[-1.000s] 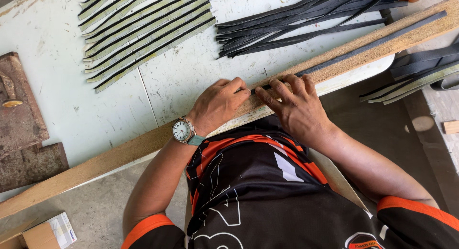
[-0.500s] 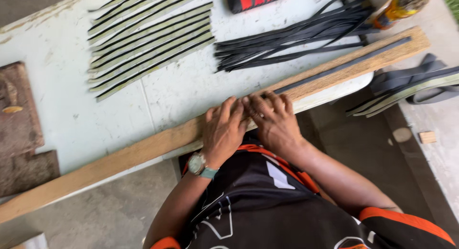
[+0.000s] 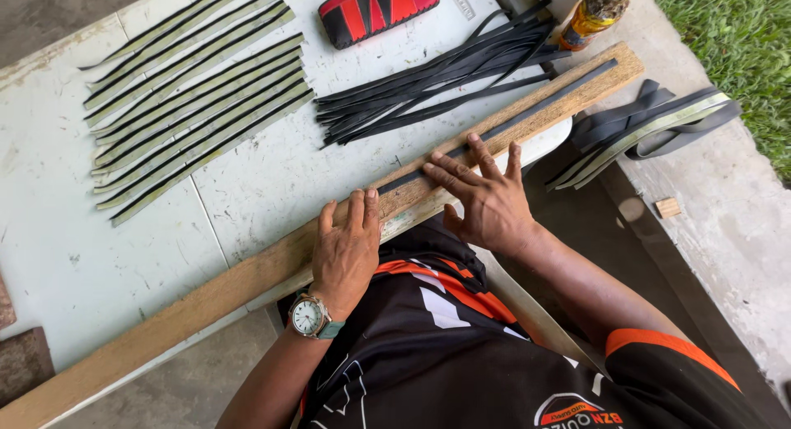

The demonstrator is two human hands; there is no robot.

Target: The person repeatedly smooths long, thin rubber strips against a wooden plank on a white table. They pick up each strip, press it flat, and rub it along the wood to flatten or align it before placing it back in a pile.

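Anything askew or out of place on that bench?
Mostly tidy. The loose bundle of dark and pale strips droops off the table's right end onto the ground, and the long wooden plank overhangs the scuffed white table's near edge.

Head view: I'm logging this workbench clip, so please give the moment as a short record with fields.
Left hand: left hand flat, fingers spread, on the long wooden plank
Right hand: right hand flat, fingertips on the dark rubber strip lying along the plank
Surface: worn white table
Behind plank: loose pile of black rubber strips; row of pale-backed strips
Far edge: red and black pouch; yellow bottle
Wrist: silver wristwatch, left
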